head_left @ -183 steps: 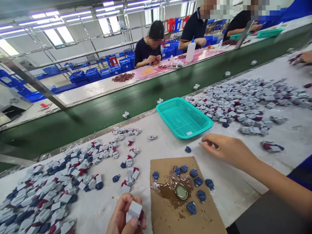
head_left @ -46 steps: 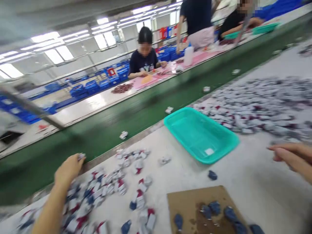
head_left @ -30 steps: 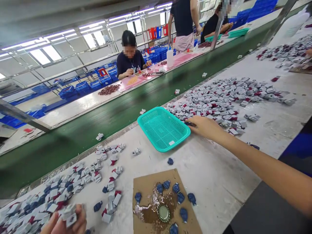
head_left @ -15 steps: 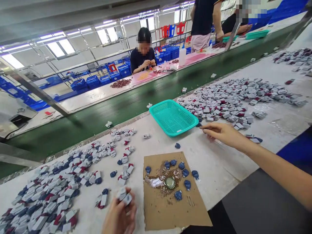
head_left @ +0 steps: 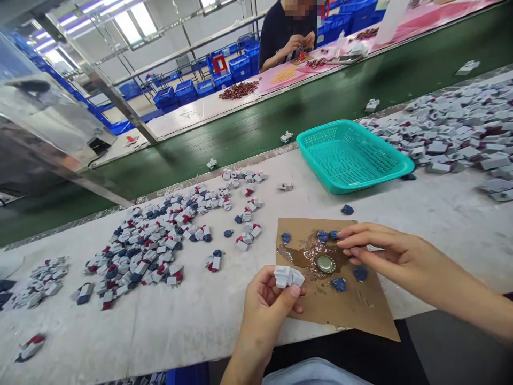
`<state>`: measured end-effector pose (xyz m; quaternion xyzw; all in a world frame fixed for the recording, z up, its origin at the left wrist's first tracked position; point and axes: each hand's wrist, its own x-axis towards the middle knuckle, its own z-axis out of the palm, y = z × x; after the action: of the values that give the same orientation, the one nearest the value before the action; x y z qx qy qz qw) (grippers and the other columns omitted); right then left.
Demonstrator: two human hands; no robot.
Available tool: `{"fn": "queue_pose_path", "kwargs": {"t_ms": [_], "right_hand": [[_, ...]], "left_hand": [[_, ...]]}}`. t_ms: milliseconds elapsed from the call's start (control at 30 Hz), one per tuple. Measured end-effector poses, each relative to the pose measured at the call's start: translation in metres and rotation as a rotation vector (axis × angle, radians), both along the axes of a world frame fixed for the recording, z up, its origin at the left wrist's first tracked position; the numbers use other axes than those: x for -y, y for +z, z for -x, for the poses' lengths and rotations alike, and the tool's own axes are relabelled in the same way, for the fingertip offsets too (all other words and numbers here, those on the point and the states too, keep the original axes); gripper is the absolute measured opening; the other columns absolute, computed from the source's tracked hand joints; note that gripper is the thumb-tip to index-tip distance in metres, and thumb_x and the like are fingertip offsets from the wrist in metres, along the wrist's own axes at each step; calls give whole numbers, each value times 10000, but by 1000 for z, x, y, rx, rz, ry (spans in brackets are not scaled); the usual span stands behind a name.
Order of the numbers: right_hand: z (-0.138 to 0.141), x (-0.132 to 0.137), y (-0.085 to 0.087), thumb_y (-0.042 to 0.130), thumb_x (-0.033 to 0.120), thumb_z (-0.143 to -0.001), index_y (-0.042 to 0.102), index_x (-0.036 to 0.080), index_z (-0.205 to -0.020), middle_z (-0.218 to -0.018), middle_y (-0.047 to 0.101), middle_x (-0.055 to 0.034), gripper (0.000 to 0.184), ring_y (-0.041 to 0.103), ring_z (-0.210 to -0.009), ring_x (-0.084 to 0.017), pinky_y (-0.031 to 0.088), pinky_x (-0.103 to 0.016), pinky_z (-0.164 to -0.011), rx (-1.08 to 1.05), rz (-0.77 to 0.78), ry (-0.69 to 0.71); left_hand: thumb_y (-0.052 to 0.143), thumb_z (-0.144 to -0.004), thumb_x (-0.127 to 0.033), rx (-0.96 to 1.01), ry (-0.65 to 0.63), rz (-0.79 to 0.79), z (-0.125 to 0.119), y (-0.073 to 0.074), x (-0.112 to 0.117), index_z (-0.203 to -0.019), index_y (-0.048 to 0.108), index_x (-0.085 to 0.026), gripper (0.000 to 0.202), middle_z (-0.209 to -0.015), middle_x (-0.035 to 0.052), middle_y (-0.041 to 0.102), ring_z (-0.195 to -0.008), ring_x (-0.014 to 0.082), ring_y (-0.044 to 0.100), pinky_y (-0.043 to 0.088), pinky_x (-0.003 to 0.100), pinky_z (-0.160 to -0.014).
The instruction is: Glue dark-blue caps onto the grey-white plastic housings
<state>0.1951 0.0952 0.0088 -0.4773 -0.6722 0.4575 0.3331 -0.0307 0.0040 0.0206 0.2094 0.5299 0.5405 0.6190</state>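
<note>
My left hand is closed on a small white-grey plastic part, held just left of a brown cardboard sheet. On the cardboard lie a metal bottle cap in a wet glue puddle and several small blue pieces. My right hand hovers over the cardboard beside the cap, fingers drawn together and pointing left; whether it holds anything is hidden.
A teal mesh basket stands behind the cardboard. Piles of grey, red and blue parts lie at the left and far right. A green conveyor belt runs beyond the table. A person works across it.
My right hand has come back from beside the basket to the cardboard by the cap. My left hand has brought a white part up to the cardboard's left edge. The view has tilted down.
</note>
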Motion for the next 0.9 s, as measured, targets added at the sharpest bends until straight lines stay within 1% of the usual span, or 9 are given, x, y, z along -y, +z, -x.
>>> {"fn": "queue_pose_path", "kwargs": {"t_ms": [100,200,300,400,467,567,767,833,900], "right_hand": [[11,3,1,578,601,-927,801,273,-978,-1034,699,-106,399,715,-797,-194,628,-270,-586,114,-248,50],[13,6,-1,587,422,-945,760,282,-1093,-1044,735,-77,267,732,-824,-209,631,-294,-617,193,-298,97],[11,7,-5,612,344,-912,758,288,-1050,-997,774,-36,209,749,-791,-236,650,-363,-670,264,-356,139],[9,6,-11,599,313,-925,768,284,-993,-958,787,-10,184,761,-832,-261,658,-421,-743,297,-527,191],[8,5,-14,581,279,-943,773,271,-969,-952,788,-7,195,763,-825,-249,661,-406,-723,305,-586,224],[9,5,-16,563,269,-961,783,260,-965,-968,787,-18,220,763,-822,-243,660,-391,-683,317,-603,268],[13,1,-15,471,310,-1015,793,250,-956,-960,786,-44,333,765,-809,-255,660,-393,-641,404,-681,353],[14,0,-12,484,311,-1004,798,269,-961,-948,786,-37,320,766,-785,-257,661,-387,-615,377,-683,369],[15,1,-6,525,293,-977,801,296,-975,-981,782,-15,277,770,-787,-248,674,-367,-652,322,-654,348]], "left_hand": [[921,-633,-423,20,-9,-11,5,-10,2,-829,736,-152,382,-793,45,731,-696,141,665,526,177,-517],[901,-665,-444,23,-39,-4,9,-21,4,-846,731,-153,382,-831,57,743,-706,145,673,538,181,-522],[894,-673,-452,21,-53,16,10,-29,5,-856,728,-153,389,-844,65,747,-711,146,676,548,184,-530],[902,-660,-454,34,-56,18,10,-32,5,-845,721,-154,396,-824,54,735,-705,141,668,549,178,-523],[903,-658,-453,45,-60,21,10,-31,5,-835,714,-156,394,-814,46,728,-703,138,664,546,174,-518],[903,-659,-452,64,-64,29,9,-27,4,-827,708,-156,392,-795,40,724,-699,134,661,540,168,-515],[932,-629,-419,118,-42,83,7,-11,2,-825,731,-149,389,-815,48,765,-696,126,693,546,164,-547],[941,-620,-405,136,-49,91,7,-5,3,-827,740,-153,384,-824,52,780,-698,126,703,555,167,-566],[948,-614,-387,159,-59,92,7,-2,4,-829,742,-160,374,-838,48,789,-700,125,710,565,171,-582]]}}
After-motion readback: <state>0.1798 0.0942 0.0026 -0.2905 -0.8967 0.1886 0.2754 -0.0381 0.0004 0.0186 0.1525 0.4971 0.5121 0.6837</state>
